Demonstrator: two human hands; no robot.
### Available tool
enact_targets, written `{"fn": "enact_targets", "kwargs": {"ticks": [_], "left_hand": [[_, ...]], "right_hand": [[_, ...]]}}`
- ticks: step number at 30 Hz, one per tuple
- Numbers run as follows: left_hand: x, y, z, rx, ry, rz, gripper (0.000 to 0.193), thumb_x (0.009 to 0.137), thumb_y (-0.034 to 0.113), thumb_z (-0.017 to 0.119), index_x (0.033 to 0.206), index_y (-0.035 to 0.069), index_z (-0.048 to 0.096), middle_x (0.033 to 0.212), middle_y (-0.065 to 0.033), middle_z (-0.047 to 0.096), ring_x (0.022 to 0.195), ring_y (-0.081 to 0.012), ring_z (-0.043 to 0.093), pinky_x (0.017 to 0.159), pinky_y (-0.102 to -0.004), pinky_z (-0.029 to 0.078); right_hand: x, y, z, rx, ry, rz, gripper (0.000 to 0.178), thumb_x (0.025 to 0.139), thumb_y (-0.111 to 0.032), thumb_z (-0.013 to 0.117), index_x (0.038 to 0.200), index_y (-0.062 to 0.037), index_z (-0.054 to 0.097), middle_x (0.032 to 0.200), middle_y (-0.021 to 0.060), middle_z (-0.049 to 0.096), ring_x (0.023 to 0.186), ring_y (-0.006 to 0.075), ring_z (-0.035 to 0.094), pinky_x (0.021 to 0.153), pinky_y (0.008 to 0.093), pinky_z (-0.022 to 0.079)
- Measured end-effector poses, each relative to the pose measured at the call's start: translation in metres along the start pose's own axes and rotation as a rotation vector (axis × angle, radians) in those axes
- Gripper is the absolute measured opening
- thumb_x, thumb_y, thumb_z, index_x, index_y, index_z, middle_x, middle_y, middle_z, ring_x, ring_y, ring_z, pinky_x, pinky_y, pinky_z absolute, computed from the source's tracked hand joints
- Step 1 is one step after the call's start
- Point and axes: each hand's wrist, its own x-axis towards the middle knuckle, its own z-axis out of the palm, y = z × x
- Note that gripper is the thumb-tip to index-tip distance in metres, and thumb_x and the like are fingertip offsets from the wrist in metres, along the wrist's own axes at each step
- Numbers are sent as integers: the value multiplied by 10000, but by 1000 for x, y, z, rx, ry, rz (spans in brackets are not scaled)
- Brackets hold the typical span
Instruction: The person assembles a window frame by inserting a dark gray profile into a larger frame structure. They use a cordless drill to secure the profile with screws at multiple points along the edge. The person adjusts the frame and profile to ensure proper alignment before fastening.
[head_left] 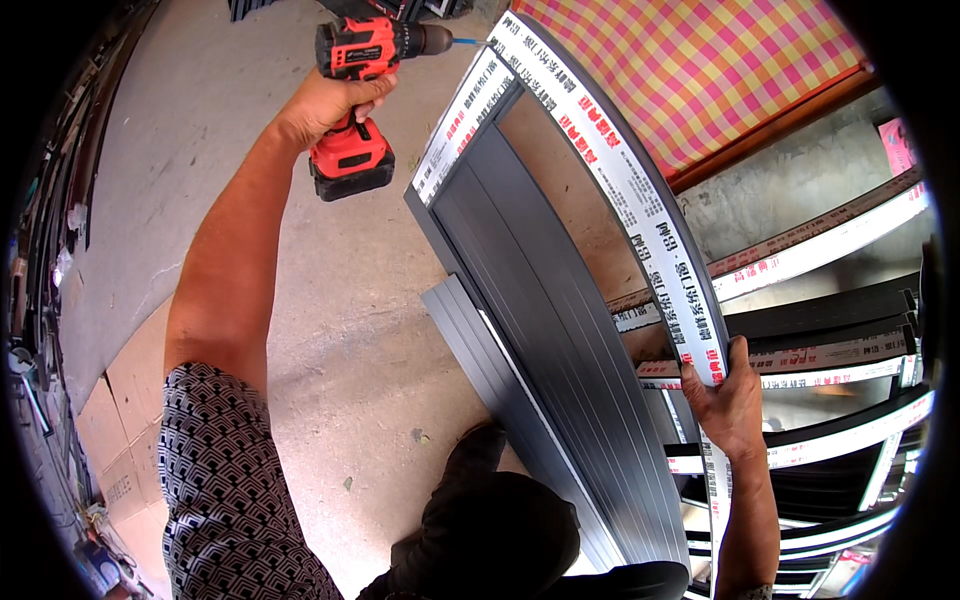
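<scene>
My left hand [335, 100] is wrapped round the grip of a red and black cordless drill [362, 50]. A blue-coloured bit [468, 41] reaches from its chuck to the upper corner of a dark grey metal frame [600, 130], whose faces carry white printed protective film. Whether the bit has entered the metal is too small to tell. Lower on the frame's long right-hand bar, my right hand [730, 398] grips the edge with fingers curled over it. Grey ribbed panels [545, 290] fill part of the frame, which stands slanted in front of me.
More film-wrapped frames [820, 372] are stacked at the right. A pink and yellow checked cloth [715, 70] covers something at the upper right. Cardboard [125, 430] lies on the concrete floor [340, 290] at left, beside long dark profiles [60, 150]. My foot [478, 447] is near the panel.
</scene>
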Motion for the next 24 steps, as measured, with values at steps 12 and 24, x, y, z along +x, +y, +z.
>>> {"fn": "enact_targets", "kwargs": {"ticks": [12, 24], "left_hand": [[-2, 3, -2, -41, 16, -53, 105, 937, 155, 757, 960, 79, 687, 733, 36, 589, 575, -56, 473, 588, -246, 414], [-4, 2, 2, -75, 7, -49, 114, 972, 177, 734, 975, 88, 663, 745, 36, 565, 597, -66, 454, 574, -249, 405]], "right_hand": [[-1, 4, 1, -13, 18, -25, 440, 900, -237, 815, 1028, -15, 456, 866, 263, 733, 789, 420, 758, 680, 445, 594], [-2, 1, -4, -20, 6, -17, 445, 901, -238, 813, 1023, -10, 450, 880, 272, 733, 816, 444, 749, 704, 463, 593]]}}
